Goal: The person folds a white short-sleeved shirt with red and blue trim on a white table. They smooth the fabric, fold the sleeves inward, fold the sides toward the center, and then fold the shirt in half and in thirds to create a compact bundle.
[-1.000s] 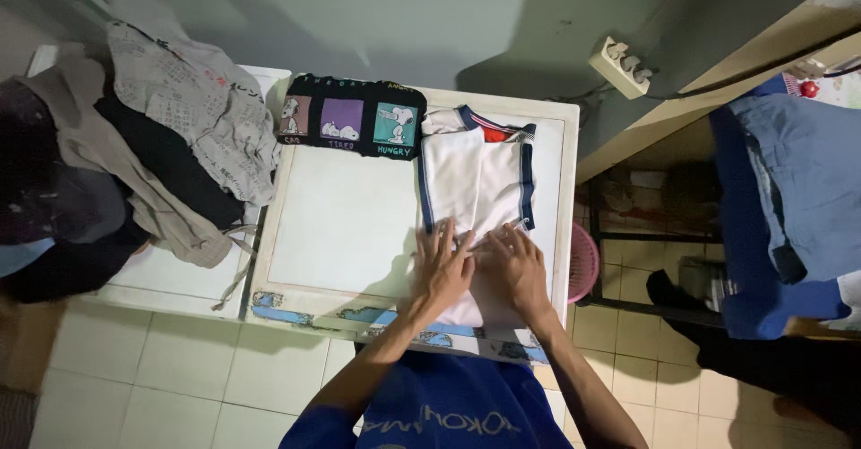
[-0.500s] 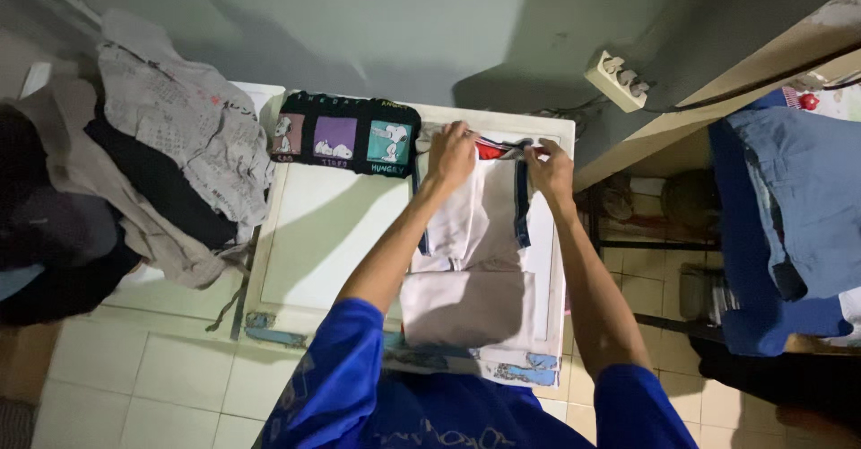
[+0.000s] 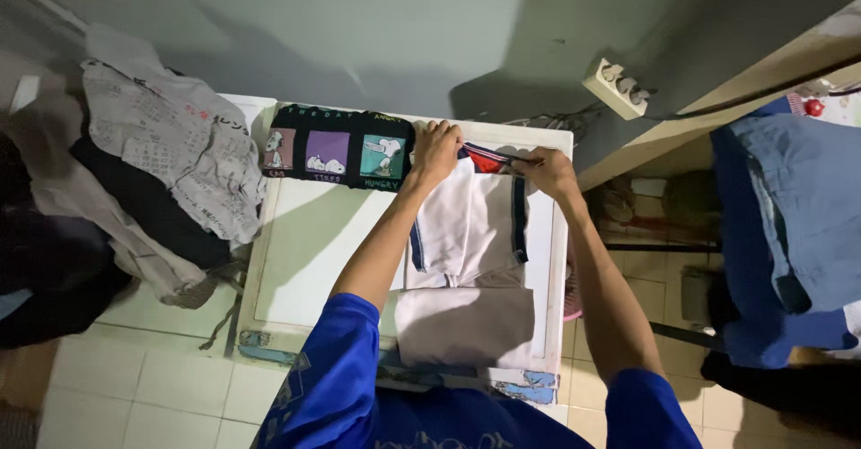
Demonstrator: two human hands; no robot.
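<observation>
A white shirt with dark blue trim (image 3: 471,234) lies partly folded on a white table (image 3: 305,252), its lower part doubled up toward me. My left hand (image 3: 437,150) grips the shirt's far left corner at the collar. My right hand (image 3: 549,173) pinches the far right corner, next to a red patch at the neck. Both arms reach out from blue sleeves over the garment.
A folded black shirt with three cartoon panels (image 3: 336,148) lies at the table's far left edge. A heap of grey and dark clothes (image 3: 134,180) sits to the left. A white power strip (image 3: 614,86) hangs on the wall. Blue garments (image 3: 789,234) are at right.
My hands moved from the shirt's near end to its far collar end. The lower part of the shirt now lies folded up, and the view shifted forward.
</observation>
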